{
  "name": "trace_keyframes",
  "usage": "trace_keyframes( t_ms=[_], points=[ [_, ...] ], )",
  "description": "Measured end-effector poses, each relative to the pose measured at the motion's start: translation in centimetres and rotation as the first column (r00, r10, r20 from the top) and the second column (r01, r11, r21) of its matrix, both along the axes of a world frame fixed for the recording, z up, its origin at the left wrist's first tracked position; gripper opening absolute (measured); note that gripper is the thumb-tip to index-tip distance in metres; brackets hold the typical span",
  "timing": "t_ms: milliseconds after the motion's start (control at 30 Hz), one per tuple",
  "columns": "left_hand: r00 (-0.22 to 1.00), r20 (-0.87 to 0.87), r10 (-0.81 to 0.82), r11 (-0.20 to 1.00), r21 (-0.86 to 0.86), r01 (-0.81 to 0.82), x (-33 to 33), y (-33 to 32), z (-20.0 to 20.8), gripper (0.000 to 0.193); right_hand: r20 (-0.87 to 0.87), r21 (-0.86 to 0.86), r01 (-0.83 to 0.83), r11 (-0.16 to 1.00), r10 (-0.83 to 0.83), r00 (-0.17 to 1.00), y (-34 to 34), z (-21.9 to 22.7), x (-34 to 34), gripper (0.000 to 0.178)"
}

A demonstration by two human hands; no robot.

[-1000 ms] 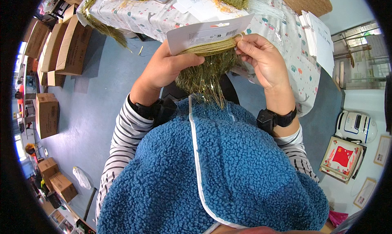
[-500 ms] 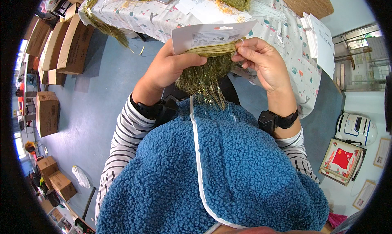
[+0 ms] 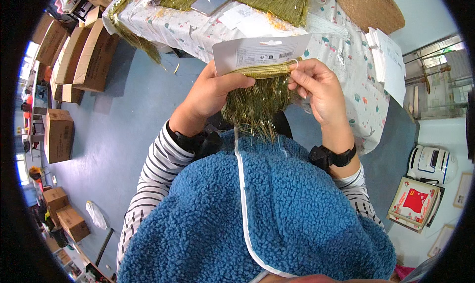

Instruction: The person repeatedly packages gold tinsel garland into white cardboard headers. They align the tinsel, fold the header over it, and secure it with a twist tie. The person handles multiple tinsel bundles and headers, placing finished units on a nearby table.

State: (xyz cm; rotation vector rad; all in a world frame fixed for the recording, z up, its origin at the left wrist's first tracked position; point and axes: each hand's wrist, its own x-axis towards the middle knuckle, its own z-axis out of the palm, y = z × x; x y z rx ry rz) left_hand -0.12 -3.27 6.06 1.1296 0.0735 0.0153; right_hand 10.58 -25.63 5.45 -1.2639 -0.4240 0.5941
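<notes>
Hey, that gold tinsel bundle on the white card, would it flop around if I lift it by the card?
Probably floppy: the tinsel bundle hangs limp below the white card. Likely light, since fingertips alone pinch it.

The card (image 3: 261, 51) sits at twelve o'clock from the person's chest, held between both hands, with the tinsel bundle (image 3: 257, 102) hanging directly below it. The left hand (image 3: 210, 92) is at nine o'clock of the bundle, the right hand (image 3: 319, 87) at three o'clock, its fingers touching the card's lower right corner. Behind the card, further toward twelve, stands the table (image 3: 346, 70); more tinsel (image 3: 282, 1) lies on it, a woven mat (image 3: 368, 6) at its one o'clock end and a stack of papers (image 3: 388, 60) on its right edge. Boxes (image 3: 81, 55) stand on the floor at ten o'clock, well apart from the hands. A framed picture (image 3: 413, 206) lies at four o'clock.
</notes>
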Motion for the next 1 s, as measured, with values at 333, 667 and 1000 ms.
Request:
trace_keyframes(
  t_ms=[333,667,1000],
  points=[
    [0.998,0.030,0.056,0.998,-0.041,-0.054,0.3,-0.5,0.1,0.044,0.065,0.105,0.159,0.982,-0.166,0.984,0.9,0.1,-0.5,0.029],
    [0.996,0.064,0.069,0.995,-0.070,-0.065,0.2,-0.8,0.0,0.043,0.028,-0.005,0.120,0.993,-0.120,0.992,0.5,0.3,-0.6,0.027],
    [0.993,0.113,0.025,0.999,0.045,-0.030,0.2,-1.4,0.0,0.052,-0.087,-0.235,-0.008,0.972,-0.013,0.996,-1.4,0.9,-0.6,0.018]
  ],
)
